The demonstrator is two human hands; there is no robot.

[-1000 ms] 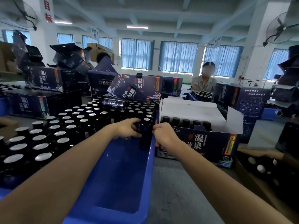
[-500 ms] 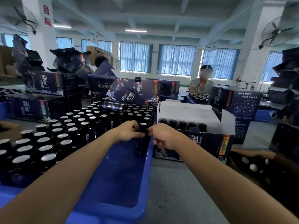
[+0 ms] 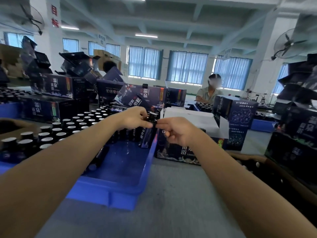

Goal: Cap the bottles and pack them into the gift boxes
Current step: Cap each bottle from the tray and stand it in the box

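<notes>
Factory hall; grey table, blue tray, stacked gift boxes.

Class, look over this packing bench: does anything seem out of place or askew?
Yes. One bottle lies on its side in the blue tray, while the others stand upright. Behind, a gift box leans tilted over the standing bottles.

Blue bin: near half bare, room to reach in. Far and left parts packed with upright bottles. Right of bin, bare grey table, clear passage. Beyond that strip, open gift box blocks. Cardboard carton crowds far right.
</notes>
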